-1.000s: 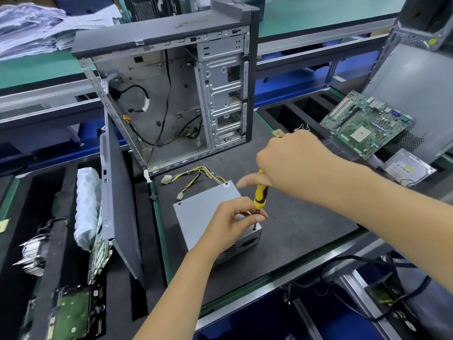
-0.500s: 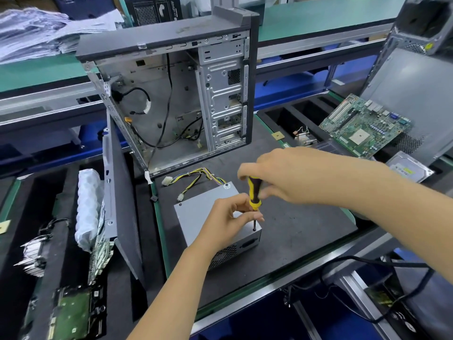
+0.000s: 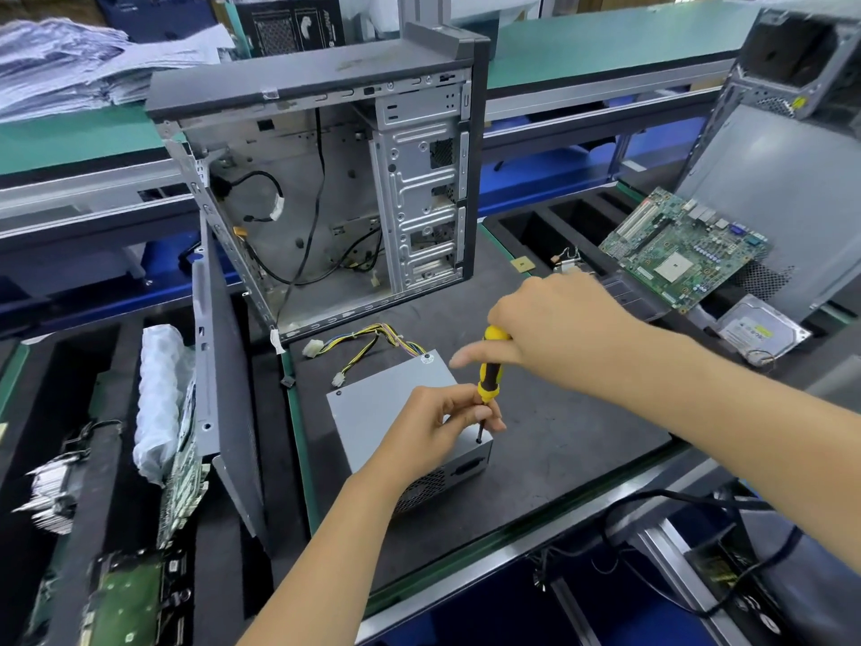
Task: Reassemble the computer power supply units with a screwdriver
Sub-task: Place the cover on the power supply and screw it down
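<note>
— Where's the power supply unit (image 3: 382, 412)?
— Near the worktop's (image 3: 559, 440) front edge, under both hands.
— Their grip?
— Right hand (image 3: 554, 328) clasps the screwdriver (image 3: 490, 366) handle; left hand (image 3: 438, 426) pinches its shaft at the unit's front right corner.

An open, gutted tower case (image 3: 326, 188) stands upright on the dark mat (image 3: 559, 440), a green motherboard (image 3: 685, 249) and a hard drive (image 3: 764, 331) lying to its right, a detached side panel (image 3: 223, 380) leaning at its left.

Bare forearms — sleeveless, ungloved hands (image 3: 554, 328)
</note>
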### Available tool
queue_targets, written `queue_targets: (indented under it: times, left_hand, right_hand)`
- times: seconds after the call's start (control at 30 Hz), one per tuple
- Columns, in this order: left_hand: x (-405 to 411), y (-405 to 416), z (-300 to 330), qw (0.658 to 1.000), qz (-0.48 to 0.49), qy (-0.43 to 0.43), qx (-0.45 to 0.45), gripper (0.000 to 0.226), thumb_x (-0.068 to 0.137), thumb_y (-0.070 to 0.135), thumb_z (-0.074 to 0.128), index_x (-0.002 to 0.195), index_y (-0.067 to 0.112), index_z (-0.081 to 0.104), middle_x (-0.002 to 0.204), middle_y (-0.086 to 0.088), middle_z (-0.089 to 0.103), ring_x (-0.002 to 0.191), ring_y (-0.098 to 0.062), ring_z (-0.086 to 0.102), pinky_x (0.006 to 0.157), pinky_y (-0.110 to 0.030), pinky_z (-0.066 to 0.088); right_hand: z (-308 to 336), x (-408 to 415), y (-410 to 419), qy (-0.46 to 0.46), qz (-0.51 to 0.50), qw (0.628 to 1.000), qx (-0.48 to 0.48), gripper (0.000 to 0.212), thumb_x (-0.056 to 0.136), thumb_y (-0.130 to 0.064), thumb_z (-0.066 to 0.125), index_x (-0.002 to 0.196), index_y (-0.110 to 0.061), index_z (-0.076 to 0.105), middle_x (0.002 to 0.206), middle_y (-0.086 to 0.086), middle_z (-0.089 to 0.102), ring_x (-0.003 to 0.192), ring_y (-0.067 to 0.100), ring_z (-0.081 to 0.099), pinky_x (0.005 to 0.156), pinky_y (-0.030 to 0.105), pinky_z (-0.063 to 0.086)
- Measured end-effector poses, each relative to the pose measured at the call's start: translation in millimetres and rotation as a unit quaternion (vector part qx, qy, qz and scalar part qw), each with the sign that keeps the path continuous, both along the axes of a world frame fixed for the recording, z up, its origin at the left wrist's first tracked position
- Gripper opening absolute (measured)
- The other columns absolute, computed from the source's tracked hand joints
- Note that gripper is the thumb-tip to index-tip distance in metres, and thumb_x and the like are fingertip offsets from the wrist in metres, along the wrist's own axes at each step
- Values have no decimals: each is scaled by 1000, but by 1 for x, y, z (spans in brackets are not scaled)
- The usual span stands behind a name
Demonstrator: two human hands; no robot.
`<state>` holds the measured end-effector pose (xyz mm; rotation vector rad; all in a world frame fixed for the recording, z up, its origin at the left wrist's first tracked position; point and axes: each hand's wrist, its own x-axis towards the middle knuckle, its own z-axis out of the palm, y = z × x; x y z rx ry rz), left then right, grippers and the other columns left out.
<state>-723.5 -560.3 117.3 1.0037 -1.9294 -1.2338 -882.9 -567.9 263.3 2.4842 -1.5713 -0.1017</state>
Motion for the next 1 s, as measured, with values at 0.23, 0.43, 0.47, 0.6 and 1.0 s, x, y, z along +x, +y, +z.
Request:
queue_targets:
  times: [0.23,0.43,0.47,0.6,1.0]
  left_hand:
    - [0,-31,10,999,-13,-12,48,23,83,18,76,96,36,71,98,16,74,99,-4,66,87,-19,48]
    - [-58,-91,5,903,54,-413,-100,10,84,22,68,93,23,70,103,1,70,106,-22,61,91,-32,38]
    - [-71,-96,-1,878,42,-465,-104,15,83,22,69,98,22,68,109,-3,68,110,-24,60,93,-34,36]
    - [-93,-110,-26,818,-2,-569,-82,46,83,22,75,124,12,56,129,-12,57,122,-31,56,97,-38,41]
    - [-74,-111,-14,876,45,-475,-73,12,85,17,59,97,14,62,110,-9,62,101,-31,60,76,-29,34]
  right_hand:
    - [-12,-21,-10,-282,-79,955,51,35,87,-40,62,73,-7,59,51,-4,48,50,9,43,49,27,36]
    - [-12,-49,-19,-274,-181,945,15,29,91,-35,58,86,-7,53,67,11,61,67,32,62,68,42,54]
    - [-17,-50,-19,-269,-194,943,19,28,91,-35,57,88,-8,52,71,12,61,71,33,62,70,41,53]
    - [-37,-58,-21,-211,-230,950,14,27,93,-38,53,97,-11,56,83,10,63,84,31,60,65,33,45]
    - [-39,-67,-26,-263,-274,920,93,38,98,-31,44,78,-5,62,67,6,70,68,20,66,67,34,53]
